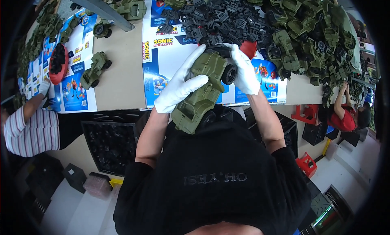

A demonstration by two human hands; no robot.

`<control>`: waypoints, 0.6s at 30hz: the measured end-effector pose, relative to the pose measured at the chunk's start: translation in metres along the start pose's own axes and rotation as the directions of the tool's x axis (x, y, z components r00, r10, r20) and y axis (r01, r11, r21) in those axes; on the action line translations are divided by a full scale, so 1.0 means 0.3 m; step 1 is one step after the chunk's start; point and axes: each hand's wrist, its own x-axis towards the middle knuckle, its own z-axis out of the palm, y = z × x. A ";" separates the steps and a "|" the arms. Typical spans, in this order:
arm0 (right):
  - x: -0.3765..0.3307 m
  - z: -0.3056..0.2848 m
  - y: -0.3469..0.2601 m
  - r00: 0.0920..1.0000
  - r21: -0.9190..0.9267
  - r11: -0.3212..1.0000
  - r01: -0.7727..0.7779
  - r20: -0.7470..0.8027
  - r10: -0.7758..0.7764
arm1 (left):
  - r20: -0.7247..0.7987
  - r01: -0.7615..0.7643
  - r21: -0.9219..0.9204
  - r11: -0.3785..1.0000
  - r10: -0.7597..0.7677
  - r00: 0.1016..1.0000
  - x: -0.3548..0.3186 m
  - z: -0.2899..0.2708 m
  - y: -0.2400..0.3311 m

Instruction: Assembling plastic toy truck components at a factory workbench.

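Both of my hands wear white gloves and hold one olive-green toy jeep (199,94) above the table's near edge. My left hand (178,84) grips its left side, with the thumb lying across the body. My right hand (245,70) closes on the far end, where a black part (219,50) shows between my fingers; whether that part is fixed on cannot be told. Black wheels show on the jeep's right side. Just beyond my hands lies a heap of black plastic parts (215,19), with a red edge (248,49) showing beside my right hand.
Many green toy jeeps pile up on the right (308,31). A single jeep (95,70) stands on the table (122,72) to the left, below a metal bar (99,9). Printed sheets (160,68) cover parts of the tabletop. Co-workers sit at left (34,127) and right (345,117).
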 end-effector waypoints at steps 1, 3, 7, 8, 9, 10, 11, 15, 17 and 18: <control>0.001 -0.008 0.011 1.000 -0.023 1.000 0.015 0.024 -0.014 | -0.008 0.010 0.004 1.000 -0.010 1.000 -0.002 0.007 0.006; -0.001 -0.018 0.025 0.999 -0.024 1.000 0.019 0.034 -0.019 | -0.015 0.019 0.011 1.000 -0.019 1.000 -0.005 0.018 0.009; -0.015 -0.030 0.041 0.999 0.070 0.997 -0.027 0.040 0.024 | -0.048 0.007 0.071 0.997 -0.004 0.999 -0.008 0.025 0.003; -0.018 -0.034 0.045 0.999 0.070 0.997 -0.026 0.040 0.023 | -0.053 0.008 0.075 0.997 -0.004 0.999 -0.009 0.025 0.002; -0.020 -0.038 0.049 0.998 0.097 0.995 -0.024 0.057 0.018 | -0.052 0.008 0.075 0.997 -0.004 0.999 -0.010 0.027 0.003; -0.021 -0.039 0.053 0.997 0.125 0.992 -0.022 0.076 0.012 | -0.074 0.012 0.056 0.998 -0.007 0.997 -0.013 0.028 0.005; -0.024 -0.037 0.055 0.997 0.126 0.992 -0.022 0.077 0.013 | -0.095 0.015 0.037 0.999 -0.012 0.995 -0.015 0.030 0.007; -0.034 -0.047 0.064 0.999 0.062 0.998 0.004 0.052 -0.007 | -0.096 0.025 0.064 0.998 -0.019 0.995 -0.021 0.056 0.020; -0.039 -0.061 0.056 0.997 0.041 0.999 0.011 0.076 -0.014 | -0.069 0.032 0.044 0.999 -0.029 0.997 -0.023 0.058 0.024; -0.045 -0.065 0.047 0.991 -0.045 0.998 0.049 0.127 -0.043 | -0.068 0.032 0.045 0.998 -0.029 0.997 -0.025 0.055 0.022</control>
